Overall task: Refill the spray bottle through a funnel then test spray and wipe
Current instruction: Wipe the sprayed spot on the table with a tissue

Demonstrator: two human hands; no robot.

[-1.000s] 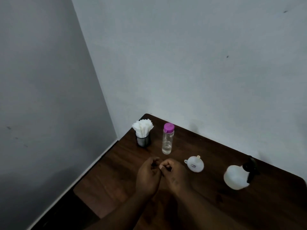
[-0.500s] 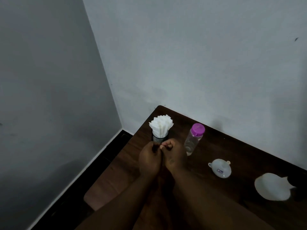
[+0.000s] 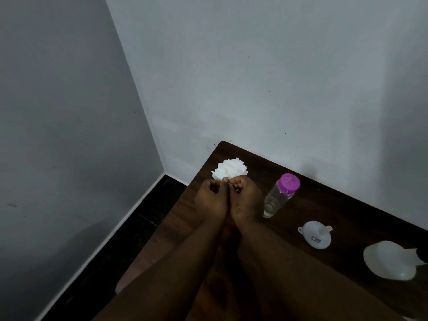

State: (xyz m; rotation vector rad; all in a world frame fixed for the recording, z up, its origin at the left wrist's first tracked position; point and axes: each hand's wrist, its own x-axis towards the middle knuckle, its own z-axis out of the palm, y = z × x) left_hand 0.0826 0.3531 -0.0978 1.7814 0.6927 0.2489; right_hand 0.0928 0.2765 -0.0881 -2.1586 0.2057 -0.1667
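Evidently at the start: nothing opened, both hands idle

Judging by how things lie, the refill has not begun. The spray bottle (image 3: 391, 262) sits at the right edge of the view with its dark head mostly cut off, well apart from both hands. The white funnel (image 3: 316, 235) rests mouth-down on the table (image 3: 342, 205), and the clear bottle with the purple cap (image 3: 280, 195) stands capped just beside the right hand.

The next move probably calls for reaching right to the spray bottle and unscrewing its head, so the funnel can be seated in the neck.

The left hand (image 3: 212, 200) and right hand (image 3: 246, 202) are pressed side by side over the table's far corner. Their fingers are curled inward with the thumbs meeting, and neither holds anything visible. They lie in front of the fan of white tissues (image 3: 230, 170), and I cannot tell whether the thumbs touch it.
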